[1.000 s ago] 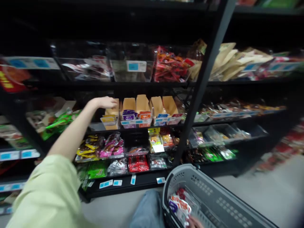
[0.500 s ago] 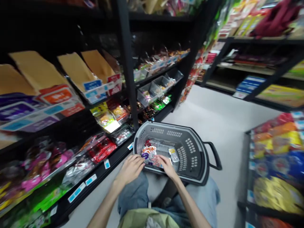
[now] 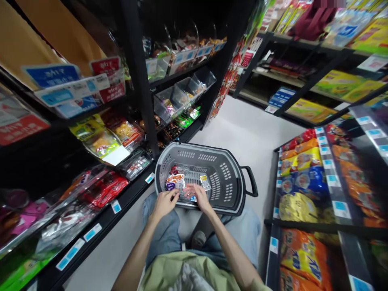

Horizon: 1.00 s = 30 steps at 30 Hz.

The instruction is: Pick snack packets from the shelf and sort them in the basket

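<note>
A grey shopping basket (image 3: 218, 161) with a black handle stands in front of my knees, several small packets in it. My left hand (image 3: 165, 204) is over the near left rim, thumb and fingers pinched together; what they hold, if anything, is too small to make out. My right hand (image 3: 198, 196) reaches over the near rim with fingers curved and apart, facing the left hand. Just beyond my fingers lie a purple packet (image 3: 170, 186) and an orange-and-white packet (image 3: 176, 178). A white-and-yellow packet (image 3: 205, 182) lies farther right in the basket.
Black shelving (image 3: 142, 81) with packaged snacks runs along the left. Clear bins (image 3: 182, 97) sit on it beyond the basket. On the right stands a rack of bagged snacks (image 3: 303, 173). Pale floor (image 3: 242, 125) shows between, and more shelves (image 3: 303, 81) stand at the back.
The view has shifted, so the basket and shelves sit farther left and more of the right rack shows. My left fingers have gone from outstretched to pinched; both hands stay at the basket's near side.
</note>
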Each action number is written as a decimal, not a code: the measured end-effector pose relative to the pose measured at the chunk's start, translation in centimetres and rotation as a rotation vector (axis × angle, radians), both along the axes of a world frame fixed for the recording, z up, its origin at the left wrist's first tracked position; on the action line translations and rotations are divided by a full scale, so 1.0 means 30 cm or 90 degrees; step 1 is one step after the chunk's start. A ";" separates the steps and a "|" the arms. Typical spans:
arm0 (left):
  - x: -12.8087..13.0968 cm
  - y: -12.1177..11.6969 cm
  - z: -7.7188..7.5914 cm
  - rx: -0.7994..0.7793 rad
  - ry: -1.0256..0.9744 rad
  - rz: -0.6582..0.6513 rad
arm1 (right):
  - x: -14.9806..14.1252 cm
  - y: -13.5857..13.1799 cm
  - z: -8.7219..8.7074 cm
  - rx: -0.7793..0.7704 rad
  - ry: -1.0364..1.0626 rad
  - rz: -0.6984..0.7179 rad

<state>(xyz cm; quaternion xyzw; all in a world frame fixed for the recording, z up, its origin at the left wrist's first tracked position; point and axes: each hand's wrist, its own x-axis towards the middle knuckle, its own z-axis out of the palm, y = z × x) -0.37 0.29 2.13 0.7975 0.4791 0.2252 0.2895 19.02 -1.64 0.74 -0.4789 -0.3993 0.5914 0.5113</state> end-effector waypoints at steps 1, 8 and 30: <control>0.004 0.008 -0.007 0.004 0.004 0.009 | -0.003 0.004 0.001 0.003 -0.009 -0.005; 0.022 0.076 -0.019 0.008 0.022 0.015 | -0.018 0.027 0.016 0.032 -0.090 -0.026; 0.025 0.152 -0.011 -0.028 0.026 0.009 | 0.173 0.240 -0.056 -0.133 -0.404 0.197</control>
